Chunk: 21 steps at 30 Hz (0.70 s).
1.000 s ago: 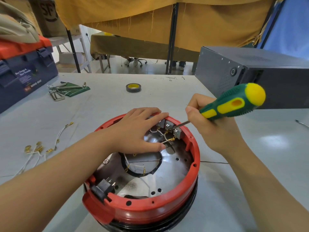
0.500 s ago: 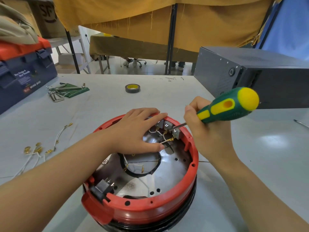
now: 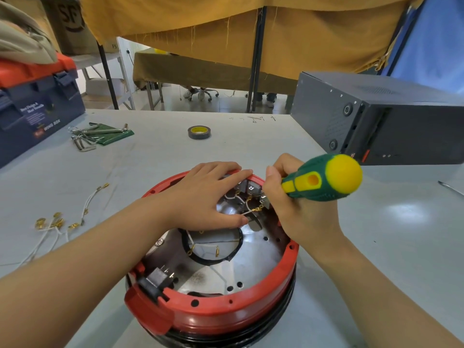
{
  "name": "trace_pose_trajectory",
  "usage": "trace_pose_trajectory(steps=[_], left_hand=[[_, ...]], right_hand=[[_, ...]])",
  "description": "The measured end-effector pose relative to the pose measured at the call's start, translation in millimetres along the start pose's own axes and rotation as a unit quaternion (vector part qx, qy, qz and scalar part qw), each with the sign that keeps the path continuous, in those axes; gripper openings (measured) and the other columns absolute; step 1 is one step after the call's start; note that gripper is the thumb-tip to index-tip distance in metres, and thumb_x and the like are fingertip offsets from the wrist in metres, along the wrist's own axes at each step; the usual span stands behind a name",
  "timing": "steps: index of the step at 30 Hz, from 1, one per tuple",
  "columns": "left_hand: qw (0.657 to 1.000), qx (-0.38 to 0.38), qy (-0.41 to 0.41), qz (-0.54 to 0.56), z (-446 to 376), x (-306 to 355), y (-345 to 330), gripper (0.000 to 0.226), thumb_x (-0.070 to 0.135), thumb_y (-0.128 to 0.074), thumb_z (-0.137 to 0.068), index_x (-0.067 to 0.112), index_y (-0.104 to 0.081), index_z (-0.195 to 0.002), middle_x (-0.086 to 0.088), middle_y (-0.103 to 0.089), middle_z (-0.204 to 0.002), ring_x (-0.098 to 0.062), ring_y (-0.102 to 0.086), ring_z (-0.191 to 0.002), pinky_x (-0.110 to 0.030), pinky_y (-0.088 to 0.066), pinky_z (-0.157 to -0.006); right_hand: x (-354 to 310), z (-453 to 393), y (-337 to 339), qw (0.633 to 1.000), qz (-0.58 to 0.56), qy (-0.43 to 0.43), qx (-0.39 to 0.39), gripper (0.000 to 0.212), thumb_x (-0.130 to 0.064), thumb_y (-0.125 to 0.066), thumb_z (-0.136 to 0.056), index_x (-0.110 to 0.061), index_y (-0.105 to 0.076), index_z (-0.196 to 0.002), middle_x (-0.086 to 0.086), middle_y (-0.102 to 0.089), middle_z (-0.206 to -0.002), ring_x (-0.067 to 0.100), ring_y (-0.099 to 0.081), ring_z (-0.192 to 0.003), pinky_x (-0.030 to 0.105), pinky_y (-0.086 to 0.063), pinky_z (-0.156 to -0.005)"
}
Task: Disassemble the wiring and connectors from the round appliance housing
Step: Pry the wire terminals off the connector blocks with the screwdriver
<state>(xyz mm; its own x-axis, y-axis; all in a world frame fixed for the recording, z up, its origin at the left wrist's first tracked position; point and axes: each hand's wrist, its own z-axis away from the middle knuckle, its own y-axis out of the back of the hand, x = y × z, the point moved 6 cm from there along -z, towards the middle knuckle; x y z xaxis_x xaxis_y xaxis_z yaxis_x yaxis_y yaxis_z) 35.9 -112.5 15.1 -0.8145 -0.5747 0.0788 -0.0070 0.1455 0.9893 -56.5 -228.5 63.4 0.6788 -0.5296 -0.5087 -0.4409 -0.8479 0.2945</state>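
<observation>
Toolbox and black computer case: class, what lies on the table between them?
Head view: hex keys on a green sheet, then a tape roll; otherwise bare table.

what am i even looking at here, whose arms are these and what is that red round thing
There is no machine here. The picture comes from a camera worn on a person's head, looking down, so the arms are that person's own.

The red round thing is the round appliance housing, open on a grey table, with white wires and small connectors at its far rim.

The left hand lies flat over that rim, steadying it. The right hand grips a green and yellow screwdriver, aimed at the connectors; its tip is hidden.

Also on the table: already loose wires at left, hex keys, a roll of tape, a blue and orange toolbox and a dark metal box.
</observation>
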Motion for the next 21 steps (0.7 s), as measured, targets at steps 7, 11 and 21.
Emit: trace_pose_trajectory(steps=[7, 11, 21], left_hand=[[1.0, -0.013, -0.001, 0.002, -0.5, -0.8, -1.0, 0.088, 0.074, -0.036, -0.074, 0.037, -0.008, -0.149, 0.01, -0.014, -0.153, -0.011, -0.013, -0.139, -0.03, -0.011, -0.114], [1.0, -0.018, 0.001, 0.006, -0.4, -0.3, -0.8, 0.088, 0.074, -0.036, -0.074, 0.038, -0.007, -0.149, 0.011, -0.013, -0.154, -0.01, -0.011, -0.139, -0.028, -0.009, -0.113], [1.0, -0.009, -0.002, 0.012, -0.6, 0.1, 0.5, 0.083, 0.067, -0.048, -0.081, 0.038, -0.01, -0.149, 0.011, -0.014, -0.153, -0.01, -0.013, -0.139, -0.029, -0.01, -0.114]], right_hand=[[25.5, -4.4, 17.1, 0.992, 0.007, -0.104, 0.075, 0.036, -0.023, -0.048, -0.084, 0.0, -0.037, -0.059, 0.003, -0.032, -0.051, 0.006, -0.036, -0.05, 0.015, -0.031, -0.05], [38.6, -4.9, 19.9, 0.977, -0.059, -0.176, 0.102, 0.031, -0.022, -0.049, -0.079, -0.011, -0.034, -0.055, 0.005, -0.03, -0.052, 0.013, -0.031, -0.049, 0.024, -0.028, -0.048], [30.5, -1.0, 18.6, 0.986, -0.036, -0.14, 0.083, 0.032, -0.019, -0.049, -0.083, -0.004, -0.036, -0.058, -0.004, -0.034, -0.049, 0.006, -0.034, -0.045, 0.016, -0.029, -0.047]])
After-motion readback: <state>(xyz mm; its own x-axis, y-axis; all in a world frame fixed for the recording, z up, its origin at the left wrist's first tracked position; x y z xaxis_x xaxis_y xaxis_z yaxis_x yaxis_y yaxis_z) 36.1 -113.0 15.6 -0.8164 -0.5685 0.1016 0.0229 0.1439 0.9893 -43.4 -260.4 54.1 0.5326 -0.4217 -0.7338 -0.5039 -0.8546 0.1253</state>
